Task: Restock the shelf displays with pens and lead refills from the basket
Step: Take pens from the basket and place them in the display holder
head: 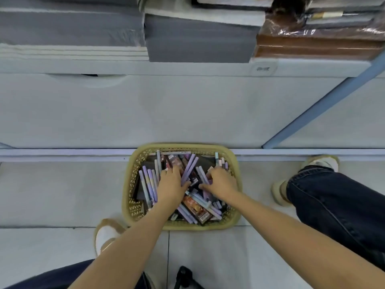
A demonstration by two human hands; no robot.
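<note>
Tan woven basket (183,146) on pale floor tiles (52,195), its far rim against the foot of a white shelf unit (187,111). Inside is a loose heap of lilac pens (149,184) and dark flat refill packs (194,205), lying criss-cross. Both hands are in the heap. The left hand (170,182) lies on top, fingers reaching forward and relaxed, thumb against lilac pens. The right hand (220,182) has its fingers bent down among the pens; whether they clasp one, cannot tell. A jeans leg (333,205) is right of the basket, a shoe (105,234) near-left.

basket (183,226) crowded; bare floor (62,195) around
</note>
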